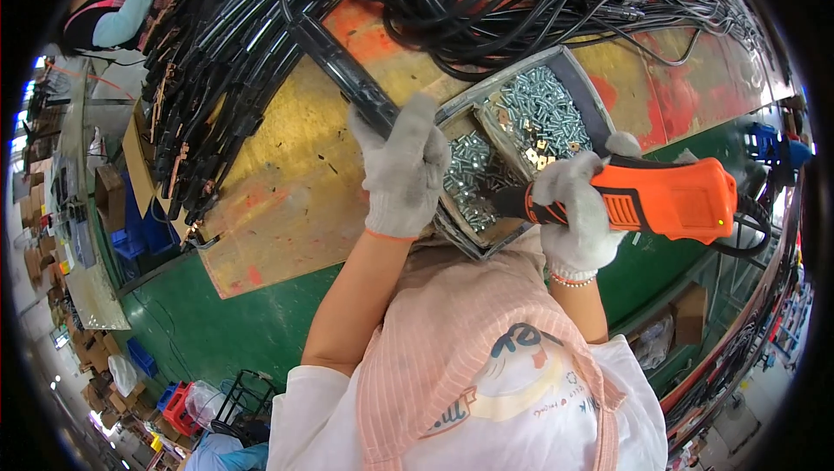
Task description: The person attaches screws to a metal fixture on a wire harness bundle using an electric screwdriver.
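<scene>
My gloved left hand (401,167) is closed around the lower end of a black tubular handle (343,67), whose cable curves away at the far end. In my gloved right hand (578,210) lies an orange and black power screwdriver (665,197). Its black nose points left, over a two-part tray (599,119) of small parts. Silvery screws (539,110) fill the far compartment, along with a few small brass-coloured pieces (537,158). More screws (469,171) lie in the near compartment, partly hidden by my left hand and the tool. The screwdriver's tip is hard to make out.
Several black tubular handles (230,45) are heaped at the left of the worn yellow-red tabletop (287,175). Coiled black cables (434,10) lie along the far side. A person's sleeve (130,15) shows at the far left. Cardboard boxes (109,193) stand beyond the left edge.
</scene>
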### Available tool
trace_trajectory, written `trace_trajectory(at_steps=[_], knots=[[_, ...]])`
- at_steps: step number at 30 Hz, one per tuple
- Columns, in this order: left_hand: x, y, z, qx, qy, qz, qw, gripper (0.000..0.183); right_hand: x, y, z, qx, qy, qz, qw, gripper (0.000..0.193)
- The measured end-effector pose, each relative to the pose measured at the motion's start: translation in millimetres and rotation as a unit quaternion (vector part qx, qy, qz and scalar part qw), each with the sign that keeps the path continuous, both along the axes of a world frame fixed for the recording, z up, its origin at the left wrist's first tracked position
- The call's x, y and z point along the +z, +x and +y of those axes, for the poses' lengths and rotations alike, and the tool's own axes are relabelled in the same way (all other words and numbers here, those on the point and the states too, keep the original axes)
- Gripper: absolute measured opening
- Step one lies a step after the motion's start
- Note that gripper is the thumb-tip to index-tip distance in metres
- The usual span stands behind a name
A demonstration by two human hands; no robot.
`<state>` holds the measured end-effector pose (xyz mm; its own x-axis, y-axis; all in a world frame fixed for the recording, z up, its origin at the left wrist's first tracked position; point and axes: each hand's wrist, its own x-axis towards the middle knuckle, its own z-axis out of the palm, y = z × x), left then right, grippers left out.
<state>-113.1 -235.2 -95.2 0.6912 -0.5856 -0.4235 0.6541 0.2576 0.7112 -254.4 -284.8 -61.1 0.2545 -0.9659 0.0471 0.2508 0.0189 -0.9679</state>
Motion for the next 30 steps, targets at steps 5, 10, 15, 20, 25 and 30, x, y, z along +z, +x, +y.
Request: trace_trajectory(at_steps=[5,10,15,20,25,30], knots=[[-6,6,-3,-0.023,-0.006,-0.005,1.0,0.034,13,-4,-10,-0.023,0.059,-0.233,0.97,0.038],[-1,11,0,-0.029,0.014,-0.024,0.999,0.035,13,-19,-20,0.009,0.044,-0.264,0.964,0.013],[-7,1,4,0.009,0.0,0.007,1.0,0.042,-7,-38,-29,0.022,0.013,-0.241,0.97,0.028],[0,-9,6,0.015,0.019,0.022,0.999,0.047,-9,-45,-42,-0.024,0.053,-0.278,0.959,0.011],[-6,-13,14,0.08,-0.045,0.103,0.99,0.034,-6,-39,-53,-0.03,-0.017,-0.231,0.972,0.014],[6,-9,11,0.05,-0.007,0.075,0.996,0.037,3,-24,-52,-0.069,0.094,-0.292,0.949,0.052]])
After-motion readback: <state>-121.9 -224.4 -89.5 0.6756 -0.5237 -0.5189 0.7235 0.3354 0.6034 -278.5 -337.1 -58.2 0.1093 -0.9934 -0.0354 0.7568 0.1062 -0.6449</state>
